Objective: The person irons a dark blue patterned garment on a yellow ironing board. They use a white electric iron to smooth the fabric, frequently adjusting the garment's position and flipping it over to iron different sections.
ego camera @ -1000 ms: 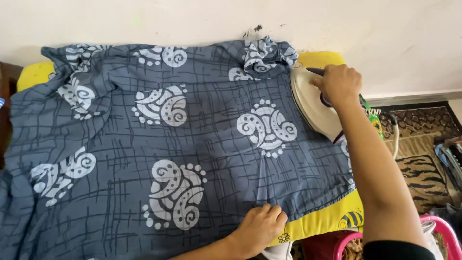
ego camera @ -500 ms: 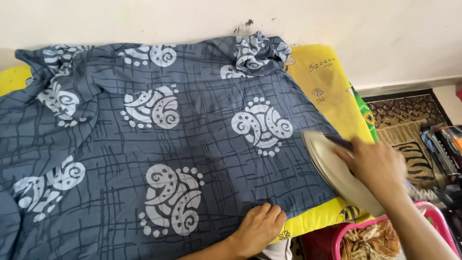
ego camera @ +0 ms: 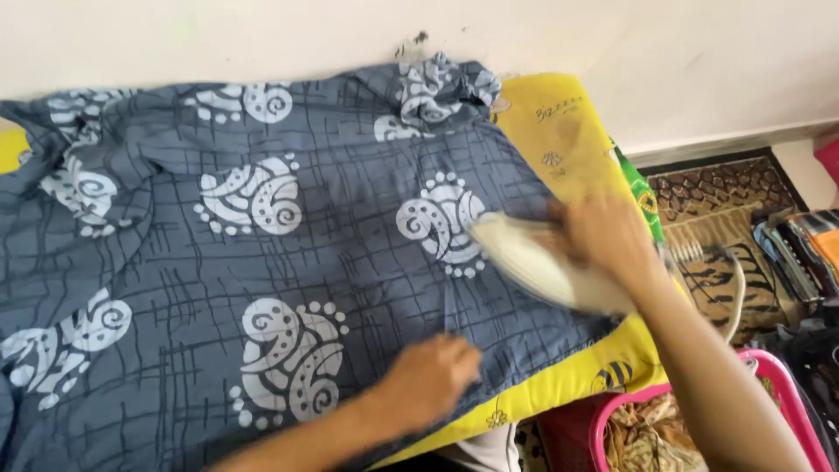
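Note:
A grey-blue cloth (ego camera: 262,262) with white swirl prints lies spread over a yellow padded board (ego camera: 568,131). My right hand (ego camera: 603,232) grips the handle of a cream-coloured iron (ego camera: 542,262), which rests on the cloth's right part with its tip pointing left; both are blurred by motion. My left hand (ego camera: 433,376) presses flat on the cloth near its front hem, left of the iron. A bunched part of the cloth (ego camera: 437,87) sits at the far edge by the wall.
A white wall (ego camera: 612,44) runs along the far side of the board. To the right, a patterned brown rug (ego camera: 725,201) covers the floor, with folded clothes (ego camera: 800,249) on it. A pink basket (ego camera: 690,428) holding fabric stands at the lower right.
My right hand slid the iron from the far right corner down the cloth's right edge, then left onto the cloth. My left hand shifted slightly along the front hem.

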